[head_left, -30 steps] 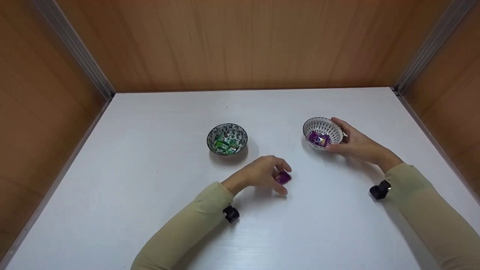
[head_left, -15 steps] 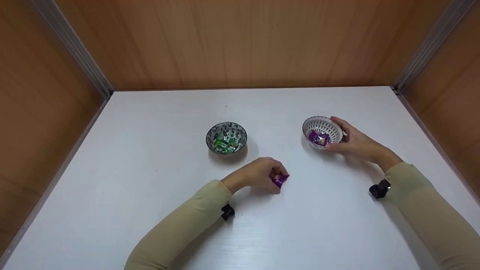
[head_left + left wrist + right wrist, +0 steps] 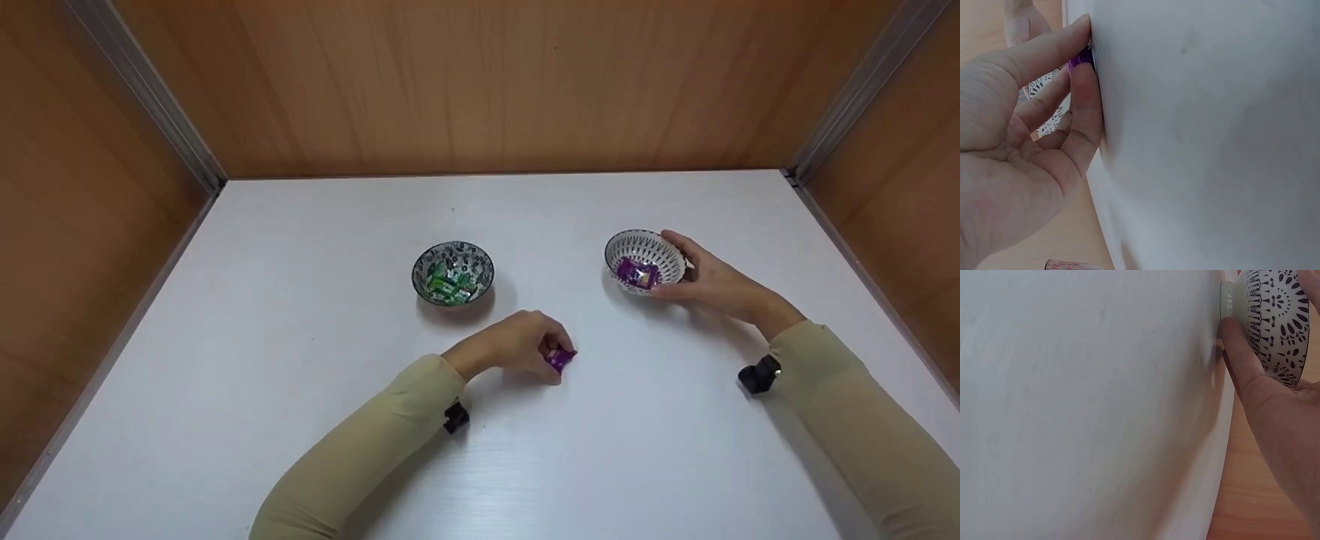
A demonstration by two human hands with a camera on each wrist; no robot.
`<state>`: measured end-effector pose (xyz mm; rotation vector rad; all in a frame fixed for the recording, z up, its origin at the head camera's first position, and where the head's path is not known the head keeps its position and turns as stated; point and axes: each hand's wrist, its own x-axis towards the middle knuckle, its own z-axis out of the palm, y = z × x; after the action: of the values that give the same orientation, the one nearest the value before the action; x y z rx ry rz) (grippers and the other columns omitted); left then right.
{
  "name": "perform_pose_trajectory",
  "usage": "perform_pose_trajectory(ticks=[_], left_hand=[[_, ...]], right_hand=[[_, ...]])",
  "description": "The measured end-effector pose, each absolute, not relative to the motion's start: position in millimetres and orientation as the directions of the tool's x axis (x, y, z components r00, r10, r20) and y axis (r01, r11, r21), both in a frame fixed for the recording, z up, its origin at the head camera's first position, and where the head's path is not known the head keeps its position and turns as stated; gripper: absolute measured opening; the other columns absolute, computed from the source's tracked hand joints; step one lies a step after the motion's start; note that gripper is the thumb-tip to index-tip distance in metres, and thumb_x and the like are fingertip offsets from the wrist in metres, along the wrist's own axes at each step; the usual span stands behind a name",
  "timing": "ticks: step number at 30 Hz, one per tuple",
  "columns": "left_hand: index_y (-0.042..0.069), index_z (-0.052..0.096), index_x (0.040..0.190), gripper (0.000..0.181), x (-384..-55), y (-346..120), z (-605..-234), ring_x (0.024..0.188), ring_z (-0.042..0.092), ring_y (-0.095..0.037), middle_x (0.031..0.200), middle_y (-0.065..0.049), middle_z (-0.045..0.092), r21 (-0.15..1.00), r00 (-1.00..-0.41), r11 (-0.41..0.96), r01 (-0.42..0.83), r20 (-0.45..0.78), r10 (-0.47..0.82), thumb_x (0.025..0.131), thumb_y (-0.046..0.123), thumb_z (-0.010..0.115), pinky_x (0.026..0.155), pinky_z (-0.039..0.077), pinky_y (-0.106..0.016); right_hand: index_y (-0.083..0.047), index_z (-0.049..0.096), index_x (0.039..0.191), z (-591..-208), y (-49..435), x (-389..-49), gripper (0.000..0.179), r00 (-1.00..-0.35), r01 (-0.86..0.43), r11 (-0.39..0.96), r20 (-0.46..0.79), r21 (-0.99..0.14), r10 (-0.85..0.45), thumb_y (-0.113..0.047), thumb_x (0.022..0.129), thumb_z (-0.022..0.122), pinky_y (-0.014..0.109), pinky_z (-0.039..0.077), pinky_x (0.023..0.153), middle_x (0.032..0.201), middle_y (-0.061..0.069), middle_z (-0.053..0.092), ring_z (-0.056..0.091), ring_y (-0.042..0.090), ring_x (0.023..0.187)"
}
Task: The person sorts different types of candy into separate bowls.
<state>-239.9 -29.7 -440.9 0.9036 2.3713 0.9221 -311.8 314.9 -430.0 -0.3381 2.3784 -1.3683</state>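
Observation:
My left hand (image 3: 525,345) pinches a purple-wrapped candy (image 3: 559,360) between thumb and fingers, low over the white table. In the left wrist view, only a bit of the purple wrapper (image 3: 1081,58) shows between the fingertips. My right hand (image 3: 724,289) holds the near right side of a small white bowl with a black pattern (image 3: 664,256). Purple candies (image 3: 637,274) lie inside that bowl. From the right wrist view, the patterned bowl's outside (image 3: 1275,323) is visible with my right hand (image 3: 1286,416) against it, a finger near its foot.
A second bowl, dark-rimmed with a floral pattern (image 3: 472,260), stands left of the first and holds several green-wrapped candies (image 3: 450,287). Wooden panels (image 3: 495,90) enclose the white table (image 3: 300,247) at the back and sides.
My left thumb and fingers have closed on the purple candy, and it has shifted slightly left and turned. My right hand and its bowl have stayed in place.

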Motion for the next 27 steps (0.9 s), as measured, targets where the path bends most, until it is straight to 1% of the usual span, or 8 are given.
perform_pose_trajectory(ticks=[6,13,22,27], left_hand=[[0.008,0.074,0.118,0.042,-241.5,-30.6,-440.4,0.092,0.061,-0.01,0.1,0.001,0.069,0.704,-0.685,0.568,0.426,-0.158,0.711,0.078,0.009,0.089,0.083,0.049,-0.019],[0.008,0.074,0.119,0.043,-242.1,-30.9,-442.0,0.092,0.06,-0.01,0.1,0.002,0.069,0.711,-0.68,0.562,0.422,-0.162,0.715,0.078,0.01,0.089,0.083,0.049,-0.02],[0.008,0.075,0.116,0.041,-240.5,-29.8,-440.6,0.088,0.06,-0.008,0.097,0.002,0.069,0.713,-0.679,0.557,0.427,-0.154,0.718,0.078,0.008,0.089,0.08,0.049,-0.02],[0.009,0.074,0.118,0.041,-238.9,-28.1,-438.6,0.093,0.06,-0.009,0.101,0.001,0.069,0.687,-0.678,0.576,0.443,-0.164,0.717,0.079,0.009,0.087,0.083,0.049,-0.02]], right_hand=[[-0.025,0.009,0.164,-429.9,313.6,-313.1,0.107,-0.907,-0.022,0.521,-0.202,-0.853,-0.369,-0.032,0.087,0.083,0.055,0.016,0.121,0.166,0.009,0.015,0.021,0.03,0.148],[-0.028,0.01,0.164,-429.0,314.6,-311.7,0.106,-0.91,-0.022,0.538,-0.206,-0.842,-0.36,-0.032,0.087,0.083,0.058,0.015,0.12,0.166,0.01,0.015,0.02,0.032,0.149],[-0.025,0.008,0.164,-428.4,314.7,-310.2,0.107,-0.902,-0.036,0.524,-0.198,-0.851,-0.383,-0.029,0.088,0.082,0.057,0.019,0.119,0.166,0.011,0.014,0.023,0.033,0.148],[-0.027,0.009,0.164,-430.5,315.2,-311.0,0.106,-0.906,-0.034,0.529,-0.198,-0.848,-0.375,-0.032,0.087,0.082,0.057,0.02,0.119,0.166,0.009,0.015,0.024,0.032,0.147]])
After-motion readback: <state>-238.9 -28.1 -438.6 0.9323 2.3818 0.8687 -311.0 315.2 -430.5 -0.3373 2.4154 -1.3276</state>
